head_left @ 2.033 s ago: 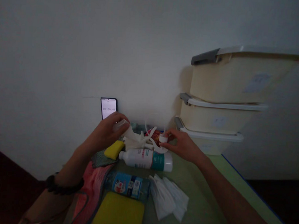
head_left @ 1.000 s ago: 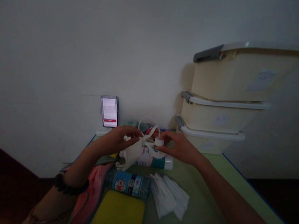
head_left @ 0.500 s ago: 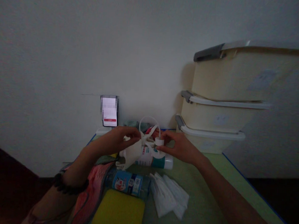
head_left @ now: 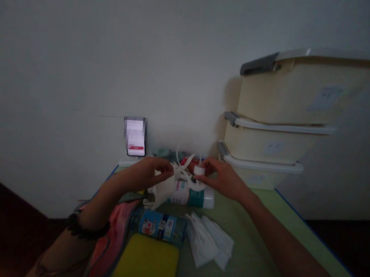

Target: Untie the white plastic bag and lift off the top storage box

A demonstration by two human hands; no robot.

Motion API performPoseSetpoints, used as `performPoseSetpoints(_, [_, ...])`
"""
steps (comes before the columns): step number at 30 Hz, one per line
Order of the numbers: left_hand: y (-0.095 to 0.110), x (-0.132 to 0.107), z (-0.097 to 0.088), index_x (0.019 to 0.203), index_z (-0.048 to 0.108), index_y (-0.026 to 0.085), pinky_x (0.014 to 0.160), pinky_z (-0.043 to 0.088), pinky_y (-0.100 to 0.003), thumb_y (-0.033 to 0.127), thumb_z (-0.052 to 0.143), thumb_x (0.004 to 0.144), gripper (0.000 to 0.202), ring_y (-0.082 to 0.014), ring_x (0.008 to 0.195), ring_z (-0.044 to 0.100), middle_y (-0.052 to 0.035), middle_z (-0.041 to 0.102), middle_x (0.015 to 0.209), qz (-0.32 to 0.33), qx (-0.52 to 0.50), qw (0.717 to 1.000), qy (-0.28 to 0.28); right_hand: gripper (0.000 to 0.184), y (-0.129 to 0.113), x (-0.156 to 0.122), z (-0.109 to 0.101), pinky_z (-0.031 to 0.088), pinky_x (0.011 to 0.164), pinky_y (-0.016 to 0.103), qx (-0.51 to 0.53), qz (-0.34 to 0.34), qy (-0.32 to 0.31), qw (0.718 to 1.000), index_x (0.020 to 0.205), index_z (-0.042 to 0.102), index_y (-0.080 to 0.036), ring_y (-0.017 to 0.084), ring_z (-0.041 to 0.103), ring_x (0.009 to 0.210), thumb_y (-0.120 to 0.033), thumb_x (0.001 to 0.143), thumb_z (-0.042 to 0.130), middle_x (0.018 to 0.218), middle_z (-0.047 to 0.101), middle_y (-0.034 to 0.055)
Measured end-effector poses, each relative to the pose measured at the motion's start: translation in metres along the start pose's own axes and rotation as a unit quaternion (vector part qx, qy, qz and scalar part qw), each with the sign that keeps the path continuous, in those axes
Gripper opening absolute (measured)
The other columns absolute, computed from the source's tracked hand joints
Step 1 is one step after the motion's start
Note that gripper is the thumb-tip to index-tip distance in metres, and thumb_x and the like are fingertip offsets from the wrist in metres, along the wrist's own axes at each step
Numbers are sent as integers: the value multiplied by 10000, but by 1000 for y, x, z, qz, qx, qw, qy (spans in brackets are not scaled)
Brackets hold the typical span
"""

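My left hand (head_left: 159, 170) is closed, thumb and fingertips pinching the top edge of a cream-white, limp piece (head_left: 163, 190) that looks like cloth or a soft bag. With its fingertips my right hand (head_left: 222, 177) grips a small white cylinder (head_left: 199, 171), whose kind I cannot make out. A thin white cord or strip (head_left: 178, 152) curves up between the hands, and pale straps lie tangled below it. Behind and under these lies a white bottle with a green band (head_left: 196, 196), on its side and partly covered.
Nearer me lie a blue-labelled clear bottle (head_left: 157, 225), a yellow sponge-like block (head_left: 146, 261), folded white tissues (head_left: 208, 242) and a pink cloth (head_left: 116, 234). A lit phone (head_left: 136, 136) stands against the wall. Stacked cream storage boxes (head_left: 263, 143) rise at the right rear of the green table (head_left: 260, 243).
The thin white loop between my hands has opened out and its top is less visible. My right hand has shifted slightly right and up with the white cylinder; my left has hardly moved.
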State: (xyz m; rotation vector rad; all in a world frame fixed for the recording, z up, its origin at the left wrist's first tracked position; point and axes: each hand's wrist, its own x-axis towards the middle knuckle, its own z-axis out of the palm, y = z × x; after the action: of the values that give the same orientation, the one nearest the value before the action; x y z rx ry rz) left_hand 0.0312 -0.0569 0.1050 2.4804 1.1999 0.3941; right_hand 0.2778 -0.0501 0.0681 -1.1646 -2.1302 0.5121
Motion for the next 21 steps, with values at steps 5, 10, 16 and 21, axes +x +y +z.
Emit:
performPoseSetpoints(5, [-3,1,18,1072,607,192,874,445,-322,328,569,827,283,-199,995,573,-70,618,1091,4,39,996,-84,255,9,3,7,405,503,254,11,60,69,996,797,484,-205,152,583,547,-448,808,557,616,598,-11])
performPoseSetpoints(10, [-9,9,44,1192,540,200,948,391,-426,292,688,708,514,-283,1116,468,-110,520,1218,19,131,989,-62,300,19,5,11,428,533,262,27,85,102,991,755,454,-213,156,597,603,-501,823,501,707,621,17])
performPoseSetpoints(16, [-9,13,53,1250,497,186,957,382,-438,272,716,667,628,-305,1136,439,-116,506,1266,-1,179,981,-75,327,25,5,13,425,525,258,39,102,107,988,704,440,-219,159,604,578,-517,836,471,637,593,6])
performPoseSetpoints(21, [4,9,42,1207,536,188,936,387,-462,203,670,698,527,-309,1086,493,-116,555,1203,10,195,978,-77,365,23,6,14,357,472,244,28,111,112,987,651,433,-219,137,530,481,-527,845,447,537,534,-18])
